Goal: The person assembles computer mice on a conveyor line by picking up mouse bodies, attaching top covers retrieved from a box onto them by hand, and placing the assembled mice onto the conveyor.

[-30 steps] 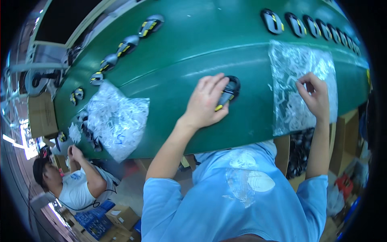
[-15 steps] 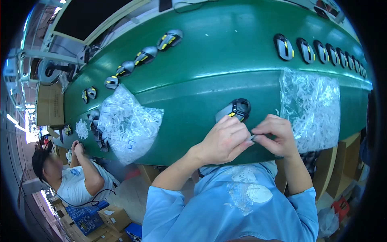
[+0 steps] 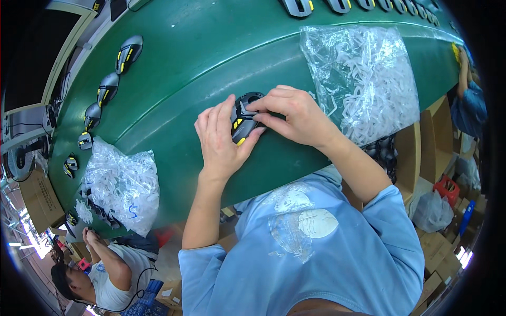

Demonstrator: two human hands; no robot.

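Far to the left of the left hand (image 3: 217,141) stand a dark monitor (image 3: 37,58) and, nearer the person's side, a cardboard box (image 3: 41,197). A co-worker (image 3: 113,268) in a pale shirt sits below the box, both forearms raised to the edge of the green table (image 3: 211,42). Between monitor and left hand runs a slanting row of grey shells (image 3: 108,88) with yellow parts; below them lies a clear bag (image 3: 129,181) of white strips.

The left hand is clamped around a black-and-grey mouse-shaped piece (image 3: 243,125), fingers along its left side, thumb at its lower right. The piece rests on the table between the two hands. The right hand (image 3: 294,117) touches its upper part with bunched fingertips; whether they grip anything small cannot be told.

Just beyond the right hand lies a second bag (image 3: 377,79) of white strips, with more shells (image 3: 340,4) lined up past it. Farther right are open cartons (image 3: 435,138) and another person's sleeve (image 3: 473,108).
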